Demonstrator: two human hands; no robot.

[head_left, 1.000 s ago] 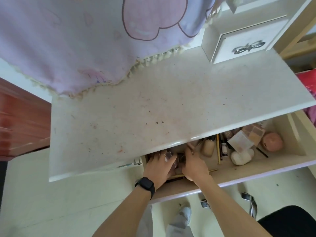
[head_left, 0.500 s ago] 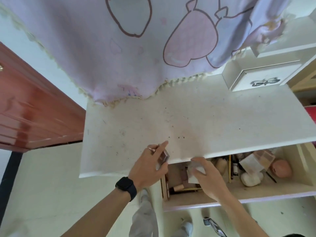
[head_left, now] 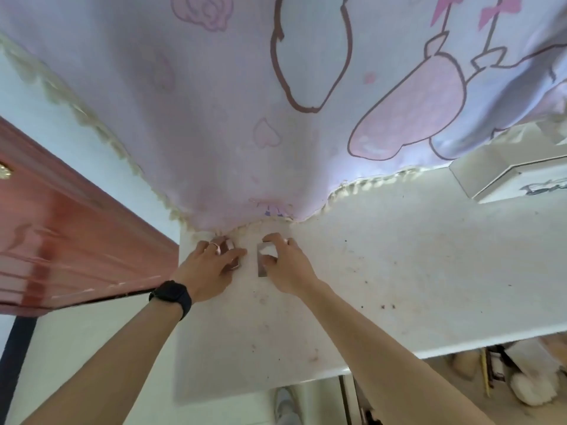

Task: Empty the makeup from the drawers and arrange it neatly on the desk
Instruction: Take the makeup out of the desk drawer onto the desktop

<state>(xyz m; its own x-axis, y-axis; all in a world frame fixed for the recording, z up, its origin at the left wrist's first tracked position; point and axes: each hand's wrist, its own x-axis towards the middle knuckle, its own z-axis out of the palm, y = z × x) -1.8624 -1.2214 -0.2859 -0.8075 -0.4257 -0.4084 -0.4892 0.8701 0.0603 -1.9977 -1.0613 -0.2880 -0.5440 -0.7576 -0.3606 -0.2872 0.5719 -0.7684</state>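
Both my hands are out over the white bench, up near its far left corner, at about 11 o'clock from me.

My left hand holds a small pink makeup case. My left fingers are curled round it, so most of the case is hidden. There is a ring on one finger and a black watch on that wrist.

My right hand holds a clear makeup case. It is flat and has straight sides. My thumb and first finger pinch it at its right edge, and my other right fingers bend over the top.

The two cases are just beside each other, with a thin gap between them. The pink one is on the left. I cannot tell if they touch the bench or sit just above it.

A big cloth with pink cartoon shapes hangs at 12 o'clock. Its fuzzy hem comes down right by my fingertips.

At 9 o'clock there is a red wooden door. At 2 o'clock a little white drawer box stands at the back of the bench.

At 4 o'clock, under the bench edge, the big drawer is open. More makeup lies in it. I can see a white puff and a yellow pencil. The other things in there are too blurry to name.

The bench has small dark specks and pink smudges on it.
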